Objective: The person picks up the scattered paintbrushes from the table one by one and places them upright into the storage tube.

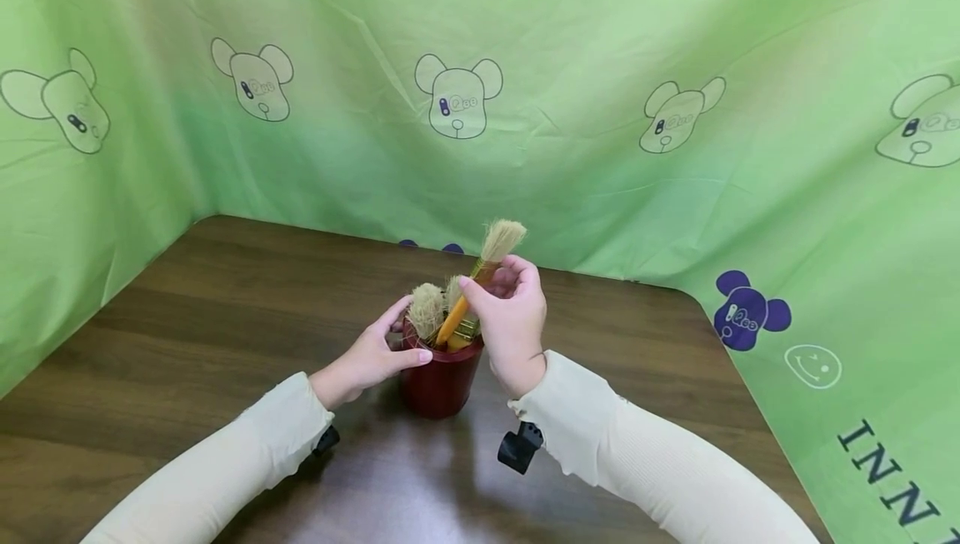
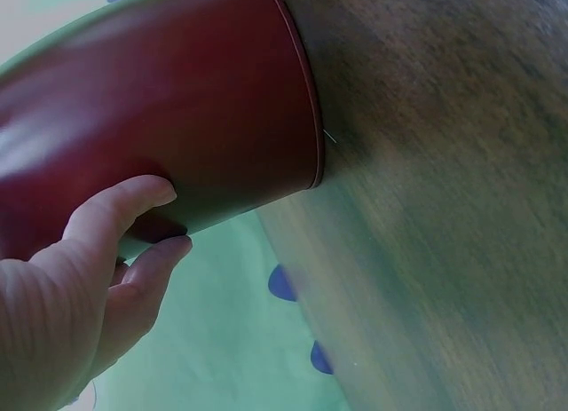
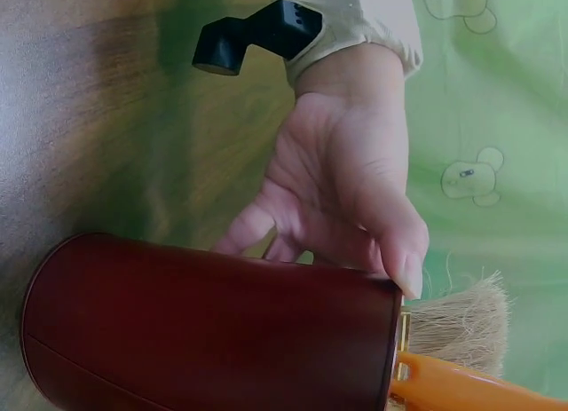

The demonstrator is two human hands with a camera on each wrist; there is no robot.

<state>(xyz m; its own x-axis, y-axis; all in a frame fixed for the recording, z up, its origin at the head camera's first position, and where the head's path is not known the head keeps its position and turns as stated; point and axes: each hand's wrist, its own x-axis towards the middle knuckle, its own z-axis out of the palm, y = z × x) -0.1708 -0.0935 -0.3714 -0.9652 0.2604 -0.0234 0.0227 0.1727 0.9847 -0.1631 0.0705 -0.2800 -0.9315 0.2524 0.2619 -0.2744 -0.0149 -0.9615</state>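
A dark red cup (image 1: 438,386) stands upright on the table, holding several bristle brushes. My left hand (image 1: 375,356) grips the cup near its rim, thumb on the near side and fingers round the far left. In the left wrist view, fingertips of that left hand (image 2: 115,251) touch the cup's wall (image 2: 204,91). Above the rim, my right hand (image 1: 513,315) pinches a paintbrush (image 1: 502,240) with pale bristles upward. Its orange handle (image 1: 452,321) slants down into the cup, the lower end hidden. Other brush bristles (image 1: 427,311) poke out at the left.
The brown wooden table (image 1: 247,311) surrounds the cup. A green curtain (image 1: 360,161) with printed mouse heads hangs behind and at both sides. Black wrist cameras (image 1: 521,447) are strapped under the pale sleeves (image 1: 637,461).
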